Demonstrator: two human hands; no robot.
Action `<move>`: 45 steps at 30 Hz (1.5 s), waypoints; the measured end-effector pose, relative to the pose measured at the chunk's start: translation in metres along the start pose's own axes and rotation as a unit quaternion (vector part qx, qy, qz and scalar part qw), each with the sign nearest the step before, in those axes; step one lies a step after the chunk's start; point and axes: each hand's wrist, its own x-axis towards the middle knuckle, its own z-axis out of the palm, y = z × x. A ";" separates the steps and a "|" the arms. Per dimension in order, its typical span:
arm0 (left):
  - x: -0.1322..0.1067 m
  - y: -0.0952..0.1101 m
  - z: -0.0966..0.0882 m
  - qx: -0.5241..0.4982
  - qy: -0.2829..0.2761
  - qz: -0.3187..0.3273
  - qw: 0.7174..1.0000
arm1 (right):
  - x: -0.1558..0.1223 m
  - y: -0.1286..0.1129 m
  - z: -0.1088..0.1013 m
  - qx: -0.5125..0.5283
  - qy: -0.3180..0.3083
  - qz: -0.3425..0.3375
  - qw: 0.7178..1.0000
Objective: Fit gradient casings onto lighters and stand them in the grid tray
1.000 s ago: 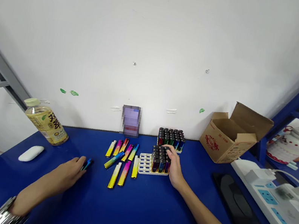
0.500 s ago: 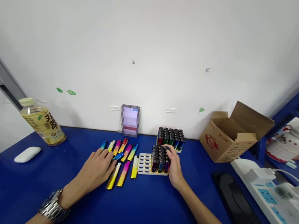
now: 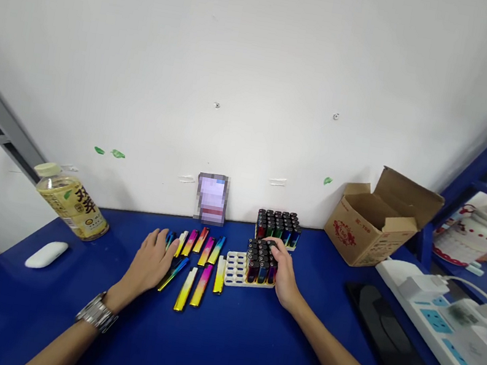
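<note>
My left hand (image 3: 148, 261) lies over the left end of a group of loose lighters, fingers stretched out. Its fingertips are beside a blue-topped lighter (image 3: 170, 239), and a blue-and-yellow lighter (image 3: 173, 275) lies slanted by the thumb. The loose lighters have shiny casings fading from pink, white or blue into yellow, such as the pink one (image 3: 201, 285). My right hand (image 3: 284, 276) curls around the right side of a white holed tray (image 3: 236, 268). Black-topped lighters (image 3: 263, 260) stand upright in its right part; open holes show at left.
Behind stands a second batch of upright lighters (image 3: 278, 226). A pixelated phone-like object (image 3: 211, 199) leans on the wall. At left are a drink bottle (image 3: 74, 204) and white case (image 3: 46, 254); at right an open carton (image 3: 367, 222), black phone (image 3: 390, 335) and power strip (image 3: 445, 341).
My left hand has moved left, and the blue-and-yellow lighter near it now lies slanted on the table. My right hand has stayed at the tray.
</note>
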 end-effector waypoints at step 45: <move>-0.060 0.079 -0.013 0.065 -0.011 0.254 0.965 | 0.000 0.001 0.001 -0.002 0.003 -0.008 1.000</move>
